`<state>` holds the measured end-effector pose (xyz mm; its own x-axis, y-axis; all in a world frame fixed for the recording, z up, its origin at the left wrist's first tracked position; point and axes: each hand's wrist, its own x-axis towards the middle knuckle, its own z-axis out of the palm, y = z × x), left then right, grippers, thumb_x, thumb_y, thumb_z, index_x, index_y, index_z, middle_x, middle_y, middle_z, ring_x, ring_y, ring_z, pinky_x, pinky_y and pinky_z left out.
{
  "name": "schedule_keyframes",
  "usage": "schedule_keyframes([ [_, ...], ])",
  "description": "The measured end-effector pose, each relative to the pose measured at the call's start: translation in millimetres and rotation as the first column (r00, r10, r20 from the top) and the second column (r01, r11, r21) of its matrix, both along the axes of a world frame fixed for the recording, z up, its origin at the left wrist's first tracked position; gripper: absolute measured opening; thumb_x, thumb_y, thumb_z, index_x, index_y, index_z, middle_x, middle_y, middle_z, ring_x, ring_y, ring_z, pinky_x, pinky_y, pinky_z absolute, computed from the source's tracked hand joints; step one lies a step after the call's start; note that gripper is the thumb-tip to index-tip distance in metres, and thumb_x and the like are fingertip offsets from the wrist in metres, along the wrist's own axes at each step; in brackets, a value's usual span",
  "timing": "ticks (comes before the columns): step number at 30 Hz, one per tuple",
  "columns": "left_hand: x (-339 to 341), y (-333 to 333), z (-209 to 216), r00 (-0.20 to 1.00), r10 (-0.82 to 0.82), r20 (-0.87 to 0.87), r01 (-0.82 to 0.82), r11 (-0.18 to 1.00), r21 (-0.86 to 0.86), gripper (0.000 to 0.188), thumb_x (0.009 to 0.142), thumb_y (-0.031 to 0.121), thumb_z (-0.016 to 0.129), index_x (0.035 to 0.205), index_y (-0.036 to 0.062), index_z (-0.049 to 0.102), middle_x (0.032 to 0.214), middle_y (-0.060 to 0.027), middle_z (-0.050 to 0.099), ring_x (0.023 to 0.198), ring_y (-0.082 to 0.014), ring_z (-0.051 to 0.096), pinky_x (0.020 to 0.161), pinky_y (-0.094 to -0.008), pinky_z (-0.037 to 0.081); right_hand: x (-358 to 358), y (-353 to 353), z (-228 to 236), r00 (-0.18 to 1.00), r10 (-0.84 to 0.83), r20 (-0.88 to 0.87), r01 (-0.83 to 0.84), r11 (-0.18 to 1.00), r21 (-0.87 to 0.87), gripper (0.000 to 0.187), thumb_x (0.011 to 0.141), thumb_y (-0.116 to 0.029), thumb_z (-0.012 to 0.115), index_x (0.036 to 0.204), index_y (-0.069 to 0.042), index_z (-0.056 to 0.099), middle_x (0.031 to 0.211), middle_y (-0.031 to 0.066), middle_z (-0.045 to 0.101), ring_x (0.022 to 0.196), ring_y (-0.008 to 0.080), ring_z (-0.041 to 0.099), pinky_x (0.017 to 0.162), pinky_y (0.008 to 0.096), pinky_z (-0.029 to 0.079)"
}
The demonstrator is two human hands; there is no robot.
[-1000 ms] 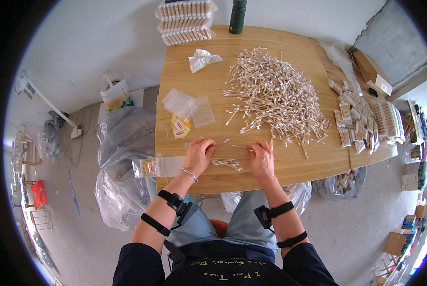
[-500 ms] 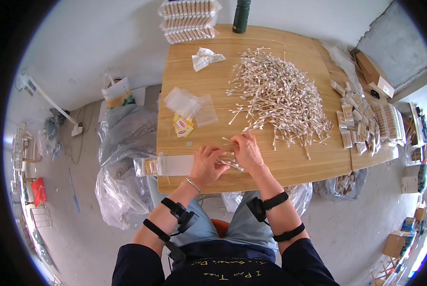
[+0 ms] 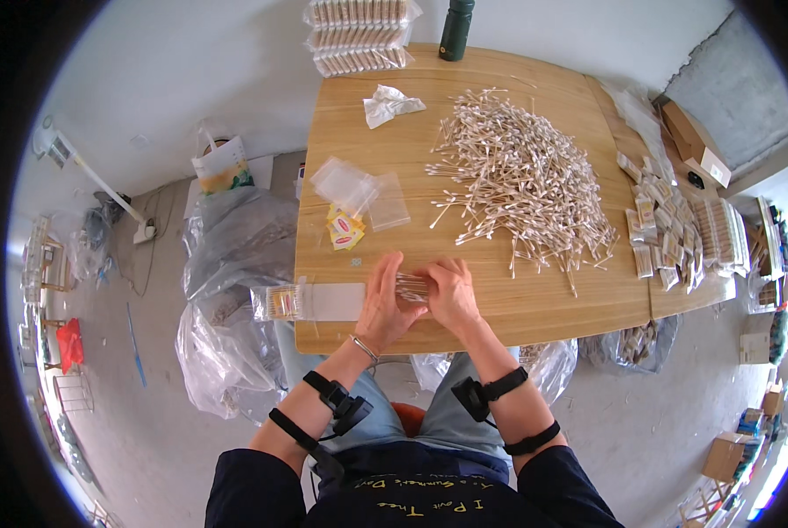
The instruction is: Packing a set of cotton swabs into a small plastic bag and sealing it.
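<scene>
Between my two hands, close to the table's near edge, is a small bundle of cotton swabs. My left hand is cupped against its left end, thumb below and fingers up. From the right, my right hand grips the other end with curled fingers. Just left of my left hand lies a flat white strip, and at its far end a clear bag with swabs in it. A big loose heap of cotton swabs spreads beyond my right hand.
Clear empty bags, yellow printed cards and a crumpled tissue lie at left. Stacked swab packs and a dark green bottle stand at the back. Filled small packs pile up at right, near a cardboard box.
My right hand has come in from the loose swab beside the heap and closed on the bundle. My left hand's fingers have straightened upward, and the swabs now sit more evenly together.
</scene>
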<state>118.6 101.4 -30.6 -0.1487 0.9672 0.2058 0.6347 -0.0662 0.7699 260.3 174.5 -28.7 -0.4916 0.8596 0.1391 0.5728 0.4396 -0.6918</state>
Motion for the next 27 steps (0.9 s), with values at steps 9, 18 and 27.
schedule_keyframes([
  [9,-7.9,-4.9,-18.7,0.892,-0.047,0.449,0.004,0.995,0.096,0.061,0.084,-0.004,0.046,0.143,-0.0023,0.031,0.143,-0.0222,0.039,0.135,-0.0329,0.037,0.111,-0.0381,0.031,9.0,-59.9,-1.5,0.896,0.026,0.443,-0.101,0.984,0.147,0.079,0.087,-0.046,0.056,0.146,-0.002,0.028,0.154,0.0169,0.023,0.145,0.036,0.013,0.117,0.0498,0.01],
  [18,-5.3,-10.2,-18.5,0.755,-0.061,0.653,0.01,0.997,0.082,0.053,0.095,0.008,0.04,0.145,-0.0041,0.028,0.148,-0.0215,0.034,0.138,-0.0275,0.032,0.114,-0.0373,0.024,-0.9,-60.1,-1.5,0.875,0.103,0.473,-0.223,0.953,0.205,0.08,0.085,-0.058,0.053,0.149,-0.016,0.029,0.155,0.0135,0.021,0.146,0.0337,0.011,0.117,0.0508,0.004],
  [27,-12.3,-2.3,-12.7,0.732,0.024,0.681,-0.092,0.994,0.064,0.052,0.102,0.025,0.037,0.145,-0.0032,0.028,0.149,-0.0202,0.032,0.139,-0.0273,0.03,0.115,-0.0362,0.021,11.5,-64.7,-0.7,0.896,0.024,0.443,-0.13,0.969,0.209,0.085,0.082,-0.052,0.059,0.145,-0.001,0.031,0.153,0.0159,0.027,0.145,0.0309,0.018,0.116,0.0524,0.008],
])
